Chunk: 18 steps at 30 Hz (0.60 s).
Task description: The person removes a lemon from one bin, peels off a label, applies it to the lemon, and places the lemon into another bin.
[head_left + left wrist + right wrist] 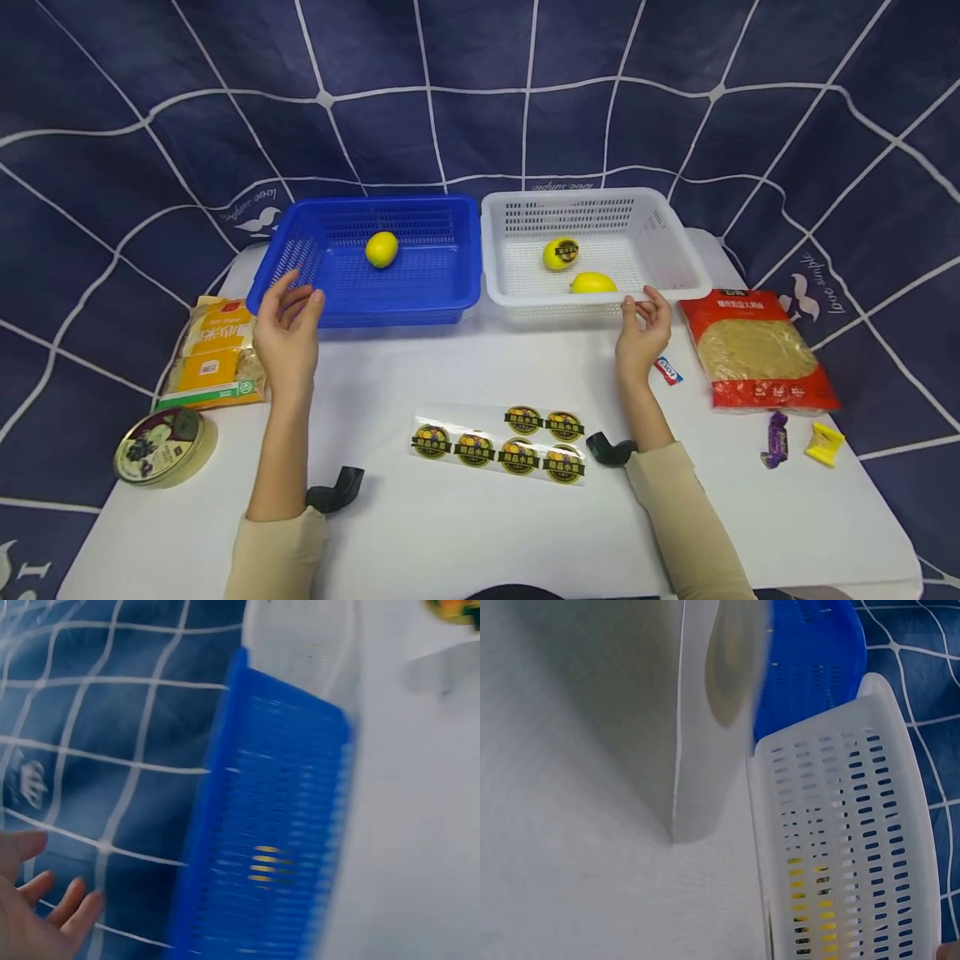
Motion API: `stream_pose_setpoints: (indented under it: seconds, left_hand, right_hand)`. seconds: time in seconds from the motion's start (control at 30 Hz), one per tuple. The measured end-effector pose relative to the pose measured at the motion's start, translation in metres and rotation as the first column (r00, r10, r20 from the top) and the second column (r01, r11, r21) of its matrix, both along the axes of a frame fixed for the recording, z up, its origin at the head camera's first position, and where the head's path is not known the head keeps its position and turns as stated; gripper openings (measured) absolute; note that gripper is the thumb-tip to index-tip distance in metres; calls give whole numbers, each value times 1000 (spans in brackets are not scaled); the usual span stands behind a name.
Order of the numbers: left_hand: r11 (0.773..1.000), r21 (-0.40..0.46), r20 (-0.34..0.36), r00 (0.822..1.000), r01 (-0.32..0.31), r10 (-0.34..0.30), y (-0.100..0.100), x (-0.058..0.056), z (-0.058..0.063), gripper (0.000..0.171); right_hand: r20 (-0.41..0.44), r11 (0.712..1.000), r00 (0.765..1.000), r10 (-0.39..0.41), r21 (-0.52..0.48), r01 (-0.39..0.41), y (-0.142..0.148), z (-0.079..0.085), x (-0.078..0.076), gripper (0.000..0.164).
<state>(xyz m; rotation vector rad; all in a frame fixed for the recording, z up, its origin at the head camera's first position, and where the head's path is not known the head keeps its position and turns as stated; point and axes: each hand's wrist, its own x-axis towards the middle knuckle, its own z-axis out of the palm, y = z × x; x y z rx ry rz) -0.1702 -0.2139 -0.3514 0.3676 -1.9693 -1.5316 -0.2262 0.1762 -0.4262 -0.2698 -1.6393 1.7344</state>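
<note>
My left hand (288,333) is raised at the front left corner of the blue basket (367,317), fingers loosely bent with nothing between them. One yellow lemon (382,249) lies in that basket. At the front rim of the white basket (517,297) is my right hand (643,333), its relaxed thumb and fingers overlapping the rim and holding nothing visible. Inside the white basket lie two lemons: one lemon (555,255) bears a dark round sticker, and a second lemon (592,283) is near the front wall, partly hidden by the rim.
A sheet of round fruit stickers (498,446) lies between my forearms. At left are a yellow food packet (217,358) and a round tin (161,450); at right, a red packet (757,350), a small red-blue wrapper (667,371), a purple candy (777,439) and a yellow candy (824,444).
</note>
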Motion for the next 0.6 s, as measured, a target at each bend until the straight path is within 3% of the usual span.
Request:
stream_pose_setpoints:
  seconds: [0.17, 0.33, 0.47, 0.6]
  left_hand:
    - [989, 96, 17, 993, -115, 114, 8, -17, -36, 43]
    - [960, 220, 86, 984, -173, 158, 15, -28, -56, 47]
    - [938, 316, 75, 990, -139, 121, 19, -30, -62, 45]
    - [897, 439, -59, 995, -46, 80, 22, -33, -67, 43]
  right_hand:
    - [-35, 999, 999, -33, 2, 33, 7, 4, 0, 32]
    - [-23, 1000, 999, -31, 0, 31, 7, 4, 2, 32]
    - [-11, 1000, 1000, -19, -6, 19, 5, 3, 2, 32]
    - [20, 997, 1000, 23, -72, -21, 9, -1, -1, 25]
